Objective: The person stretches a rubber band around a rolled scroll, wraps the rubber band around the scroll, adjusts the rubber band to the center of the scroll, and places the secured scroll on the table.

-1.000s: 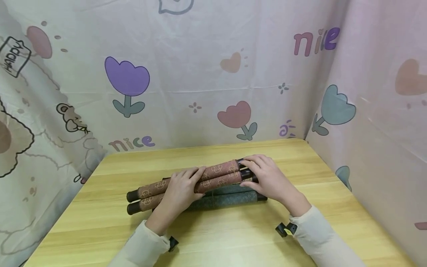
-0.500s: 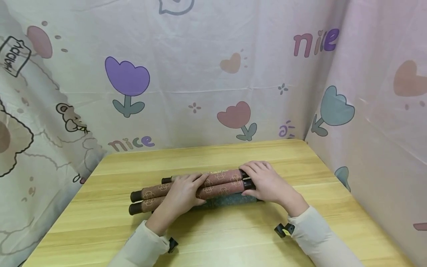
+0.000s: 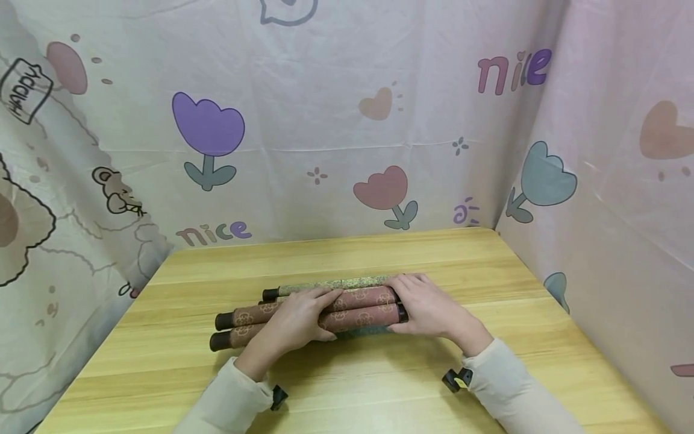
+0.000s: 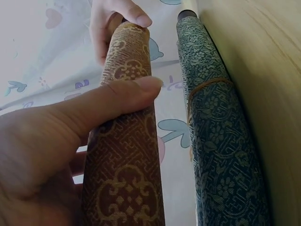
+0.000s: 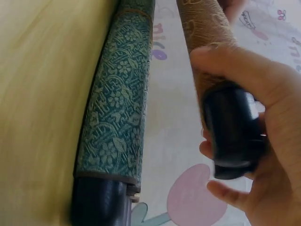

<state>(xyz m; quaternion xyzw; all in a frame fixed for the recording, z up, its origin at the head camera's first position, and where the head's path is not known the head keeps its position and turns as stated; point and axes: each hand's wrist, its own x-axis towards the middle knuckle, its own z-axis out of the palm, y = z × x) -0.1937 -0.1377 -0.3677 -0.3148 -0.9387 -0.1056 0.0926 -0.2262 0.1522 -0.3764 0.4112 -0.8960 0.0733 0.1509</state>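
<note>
Both hands hold a red-brown scroll [image 3: 363, 316] with gold flower patterns and black end knobs, rolled from both ends into two side-by-side rolls. My left hand [image 3: 295, 316] grips it around the middle, its thumb across the near roll in the left wrist view. My right hand [image 3: 431, 307] grips its right end, thumb beside the black knob [image 5: 233, 127]. Below it lies a teal scroll [image 4: 216, 122] with a floral weave and a thin brown tie cord, mostly hidden in the head view. Behind, a yellow-green scroll [image 3: 320, 285] shows along its far side.
The scrolls are over a light wood-grain table [image 3: 162, 361]. A printed cloth curtain [image 3: 303, 199] with flowers and letters rises behind the table and along both sides. A black wrist mount [image 3: 457, 380] hangs at the right cuff.
The red-brown scroll's right end has come down and nearer, covering more of the teal scroll. More of the yellow-green scroll shows behind. The right hand moved down with it.
</note>
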